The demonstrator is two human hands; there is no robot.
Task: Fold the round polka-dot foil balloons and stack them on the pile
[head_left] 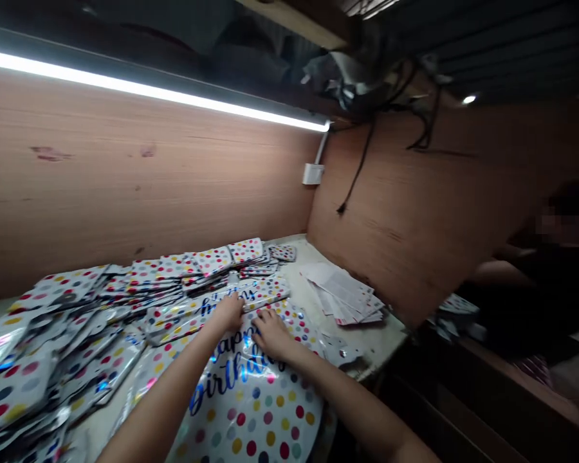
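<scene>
A large flat foil balloon point(251, 418), white with coloured dots and blue "happy birthday" lettering, lies spread in front of me. My left hand point(228, 314) is at its far edge, fingers closed on the foil; the fingertips are partly hidden. Beside it, my right hand point(273, 335) rests on the lettering with its fingers laid out and slightly apart. Just beyond both hands is a folded dotted foil piece point(270, 288) with similar blue lettering.
Folded dotted foil balloons point(207, 260) line the back wall, and more heap up at left point(19, 386). White printed sheets point(342, 289) lie fanned at right. A black cord point(357, 177) hangs on the side panel. Another person point(535, 276) sits beyond it.
</scene>
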